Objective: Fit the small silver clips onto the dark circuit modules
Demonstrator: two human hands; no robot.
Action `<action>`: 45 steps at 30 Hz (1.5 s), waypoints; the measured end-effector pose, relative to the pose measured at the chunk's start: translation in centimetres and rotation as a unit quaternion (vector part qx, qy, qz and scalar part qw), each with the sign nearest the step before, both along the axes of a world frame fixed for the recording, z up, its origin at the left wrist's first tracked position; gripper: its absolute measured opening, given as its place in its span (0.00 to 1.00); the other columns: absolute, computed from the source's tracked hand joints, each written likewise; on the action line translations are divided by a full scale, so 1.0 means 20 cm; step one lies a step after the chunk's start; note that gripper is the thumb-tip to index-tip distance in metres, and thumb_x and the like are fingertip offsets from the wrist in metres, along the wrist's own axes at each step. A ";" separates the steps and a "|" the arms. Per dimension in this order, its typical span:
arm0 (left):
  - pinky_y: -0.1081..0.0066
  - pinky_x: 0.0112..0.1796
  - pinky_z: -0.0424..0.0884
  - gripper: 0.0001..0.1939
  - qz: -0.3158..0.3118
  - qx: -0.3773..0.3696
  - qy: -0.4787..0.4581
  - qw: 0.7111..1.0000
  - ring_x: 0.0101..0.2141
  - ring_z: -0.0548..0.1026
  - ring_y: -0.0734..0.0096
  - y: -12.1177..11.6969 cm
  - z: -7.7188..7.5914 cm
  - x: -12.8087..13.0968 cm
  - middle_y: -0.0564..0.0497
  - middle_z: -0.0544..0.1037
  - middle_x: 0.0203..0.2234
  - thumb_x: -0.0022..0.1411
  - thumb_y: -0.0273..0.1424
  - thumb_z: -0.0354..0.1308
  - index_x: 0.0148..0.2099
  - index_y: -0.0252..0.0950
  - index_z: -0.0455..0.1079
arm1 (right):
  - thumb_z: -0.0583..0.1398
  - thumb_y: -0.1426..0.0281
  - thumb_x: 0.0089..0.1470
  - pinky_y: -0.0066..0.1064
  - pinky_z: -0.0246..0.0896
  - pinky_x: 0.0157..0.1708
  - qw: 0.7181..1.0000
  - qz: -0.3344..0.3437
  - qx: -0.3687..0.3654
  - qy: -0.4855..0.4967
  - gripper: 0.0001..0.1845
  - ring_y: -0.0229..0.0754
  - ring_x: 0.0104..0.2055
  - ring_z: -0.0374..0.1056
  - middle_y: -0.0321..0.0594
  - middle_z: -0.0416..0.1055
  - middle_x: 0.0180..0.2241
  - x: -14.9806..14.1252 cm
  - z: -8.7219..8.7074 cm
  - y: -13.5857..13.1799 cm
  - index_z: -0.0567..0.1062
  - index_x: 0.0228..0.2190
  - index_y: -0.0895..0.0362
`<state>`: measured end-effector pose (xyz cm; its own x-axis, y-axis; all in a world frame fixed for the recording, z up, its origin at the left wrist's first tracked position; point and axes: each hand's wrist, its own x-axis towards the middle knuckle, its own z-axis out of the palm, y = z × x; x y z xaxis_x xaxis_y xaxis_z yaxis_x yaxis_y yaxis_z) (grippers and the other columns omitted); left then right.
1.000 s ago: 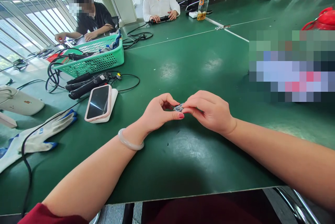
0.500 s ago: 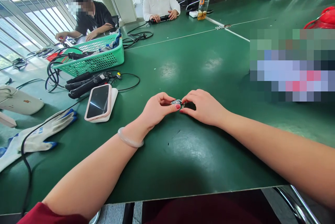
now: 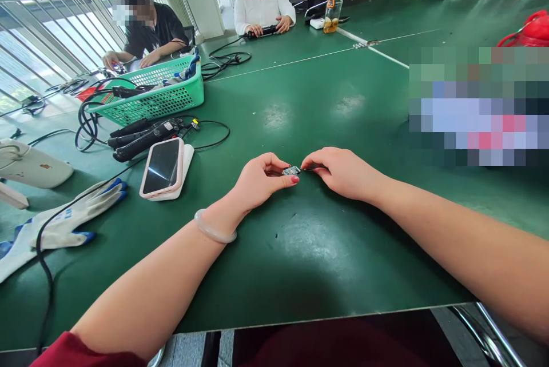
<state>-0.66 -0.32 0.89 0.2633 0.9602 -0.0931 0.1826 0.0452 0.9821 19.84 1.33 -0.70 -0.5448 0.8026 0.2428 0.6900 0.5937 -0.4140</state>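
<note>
My left hand pinches a small flat patterned charm, grey-blue and shiny, between thumb and fingers. It sticks out past the fingertips toward the right. Just beside it, my right hand is closed in a pinch at the charm's right end. A thin dark bit shows at those fingertips, too small to make out. Both hands are low over the green table, and a pale bangle circles my left wrist.
Left of my hands are a phone on a white box, black hair straighteners with cords, work gloves and a green basket of tools. Two people sit across the table, near a bottle. A blurred patch covers the right side.
My right hand has drawn slightly right, its thumb and finger now closer together. More of the charm shows between my hands, and the small gold link seen earlier is no longer distinct.
</note>
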 end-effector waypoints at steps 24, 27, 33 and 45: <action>0.67 0.36 0.71 0.18 -0.016 0.000 0.017 1.000 0.30 0.75 0.73 0.01 -0.02 -0.01 0.50 0.78 0.29 0.41 0.32 0.70 0.34 0.33 0.68 | 0.54 0.75 0.54 0.32 0.61 0.36 0.998 -0.014 -0.039 0.041 0.11 0.39 0.34 0.69 0.36 0.75 0.31 -0.03 0.00 0.01 0.76 0.32 0.54; 0.66 0.37 0.71 0.18 -0.015 0.004 0.020 1.000 0.30 0.75 0.72 0.01 -0.02 -0.01 0.50 0.78 0.30 0.41 0.33 0.70 0.34 0.33 0.68 | 0.54 0.74 0.54 0.32 0.61 0.36 0.999 -0.028 -0.020 0.040 0.10 0.40 0.34 0.68 0.37 0.74 0.31 -0.03 -0.01 0.02 0.76 0.30 0.55; 0.68 0.36 0.70 0.18 -0.017 0.006 0.027 0.999 0.30 0.75 0.73 0.01 -0.03 -0.01 0.50 0.78 0.30 0.41 0.33 0.70 0.34 0.33 0.68 | 0.60 0.65 0.52 0.31 0.58 0.31 0.999 -0.015 -0.033 0.013 0.09 0.39 0.31 0.65 0.37 0.71 0.28 0.00 0.01 0.00 0.74 0.25 0.55; 0.68 0.35 0.70 0.18 -0.020 0.009 0.043 0.999 0.30 0.75 0.73 0.01 -0.02 -0.01 0.50 0.78 0.30 0.42 0.33 0.69 0.34 0.33 0.68 | 0.57 0.67 0.54 0.31 0.57 0.32 0.996 -0.077 -0.050 -0.007 0.10 0.39 0.31 0.65 0.38 0.71 0.28 -0.04 0.02 0.01 0.75 0.26 0.56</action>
<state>-0.88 -0.17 0.46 0.2933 0.9508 -0.0993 0.2671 0.0182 0.9635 19.11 1.49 -0.29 -0.4169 0.8963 0.1511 0.7757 0.4375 -0.4548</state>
